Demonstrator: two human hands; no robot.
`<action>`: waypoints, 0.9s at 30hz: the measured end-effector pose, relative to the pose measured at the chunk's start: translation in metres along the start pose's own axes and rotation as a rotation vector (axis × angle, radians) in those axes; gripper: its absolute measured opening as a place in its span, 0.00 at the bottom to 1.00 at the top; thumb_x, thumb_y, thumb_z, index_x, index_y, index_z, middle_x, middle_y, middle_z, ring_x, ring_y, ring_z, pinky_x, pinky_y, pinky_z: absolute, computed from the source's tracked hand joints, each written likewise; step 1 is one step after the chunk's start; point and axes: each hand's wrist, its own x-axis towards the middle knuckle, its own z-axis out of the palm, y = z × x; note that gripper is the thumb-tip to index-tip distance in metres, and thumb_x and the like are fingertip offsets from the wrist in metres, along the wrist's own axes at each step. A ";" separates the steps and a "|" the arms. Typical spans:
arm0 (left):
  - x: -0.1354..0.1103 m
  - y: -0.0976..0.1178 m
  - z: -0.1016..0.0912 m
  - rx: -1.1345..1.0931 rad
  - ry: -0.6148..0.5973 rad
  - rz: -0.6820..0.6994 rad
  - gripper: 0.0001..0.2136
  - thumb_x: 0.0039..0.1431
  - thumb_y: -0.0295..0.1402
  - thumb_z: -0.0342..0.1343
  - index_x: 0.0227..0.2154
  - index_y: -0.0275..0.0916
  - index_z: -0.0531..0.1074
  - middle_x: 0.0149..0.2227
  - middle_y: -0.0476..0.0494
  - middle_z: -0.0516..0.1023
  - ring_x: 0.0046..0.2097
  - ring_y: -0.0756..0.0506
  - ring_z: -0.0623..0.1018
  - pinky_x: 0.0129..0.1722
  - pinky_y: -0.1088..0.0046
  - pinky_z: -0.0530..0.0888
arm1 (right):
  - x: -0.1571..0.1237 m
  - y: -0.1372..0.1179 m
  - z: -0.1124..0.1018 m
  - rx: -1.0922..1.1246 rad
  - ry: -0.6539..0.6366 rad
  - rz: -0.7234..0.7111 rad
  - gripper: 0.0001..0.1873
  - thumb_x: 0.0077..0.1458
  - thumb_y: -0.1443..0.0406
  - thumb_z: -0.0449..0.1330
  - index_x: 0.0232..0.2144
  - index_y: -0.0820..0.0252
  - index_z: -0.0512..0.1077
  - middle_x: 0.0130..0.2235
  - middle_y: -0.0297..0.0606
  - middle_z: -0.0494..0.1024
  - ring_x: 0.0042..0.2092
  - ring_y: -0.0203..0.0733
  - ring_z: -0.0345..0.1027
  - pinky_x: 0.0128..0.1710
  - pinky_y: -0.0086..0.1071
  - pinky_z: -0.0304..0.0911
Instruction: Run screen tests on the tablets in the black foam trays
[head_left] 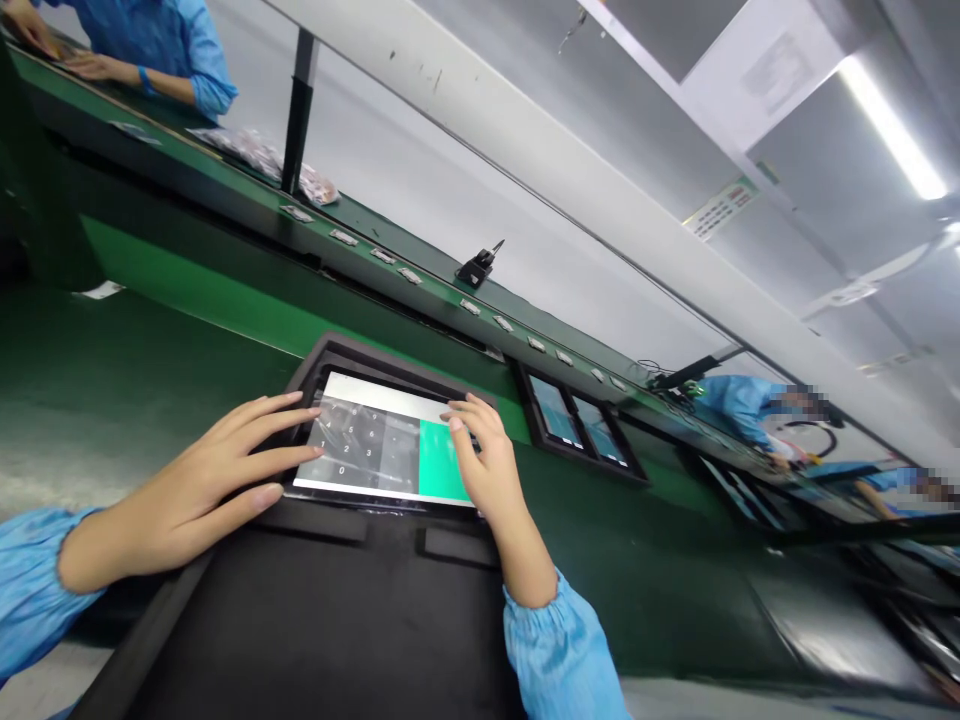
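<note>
A tablet (pixel 375 440) lies in a black foam tray (pixel 337 610), its lit screen showing a calculator keypad with a bright green panel at the right. Over the tablet's left edge rests my left hand (pixel 210 480), fingers stretched out, the tips on or just above the glass. My right hand (pixel 487 455) is at the tablet's right end, fingers spread and slightly bent over the top right corner and the green panel. Neither hand grips the tablet. Whether each fingertip presses the screen is hard to tell.
Beyond the tray, a second black tray (pixel 536 425) holds two lit tablets on the green bench (pixel 637 560). Small parts (pixel 382 256) and a black adapter (pixel 476 268) line the belt behind. A co-worker in blue (pixel 150 50) works far left; others are at right.
</note>
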 end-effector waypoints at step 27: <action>0.031 0.023 0.004 -0.185 -0.004 -0.296 0.18 0.71 0.47 0.42 0.60 0.61 0.63 0.68 0.60 0.57 0.71 0.42 0.54 0.72 0.56 0.55 | -0.004 -0.001 -0.010 -0.214 -0.356 -0.142 0.22 0.69 0.54 0.49 0.60 0.46 0.71 0.73 0.33 0.49 0.75 0.57 0.26 0.69 0.67 0.33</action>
